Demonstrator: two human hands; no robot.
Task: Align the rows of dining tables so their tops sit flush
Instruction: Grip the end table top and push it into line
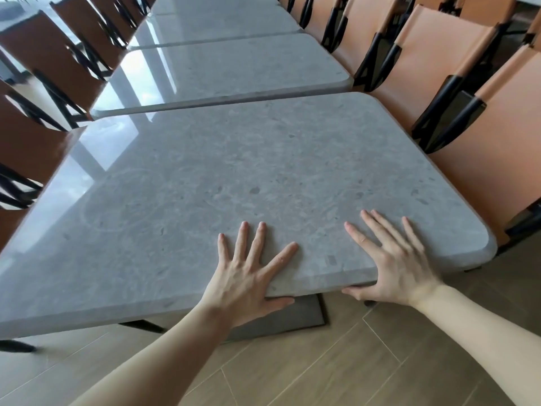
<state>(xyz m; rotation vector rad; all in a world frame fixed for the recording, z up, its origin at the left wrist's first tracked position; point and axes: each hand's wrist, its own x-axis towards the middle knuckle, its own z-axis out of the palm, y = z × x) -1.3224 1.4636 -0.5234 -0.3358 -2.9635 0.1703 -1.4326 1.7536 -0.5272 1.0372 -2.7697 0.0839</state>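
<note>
The nearest grey stone table (234, 177) fills the middle of the frame, its far edge touching the next table (228, 71) in the row running toward the top. My left hand (248, 273) and right hand (392, 259) lie flat on its near edge at lower centre, fingers spread on top, thumbs hooked under the rim. Orange chairs (456, 92) line the right side.

Tabletops (234, 159) grey, speckled, glossy; chairs (456, 92) tan-orange, black frames; floor (351, 361) light wood-grain planks.
</note>
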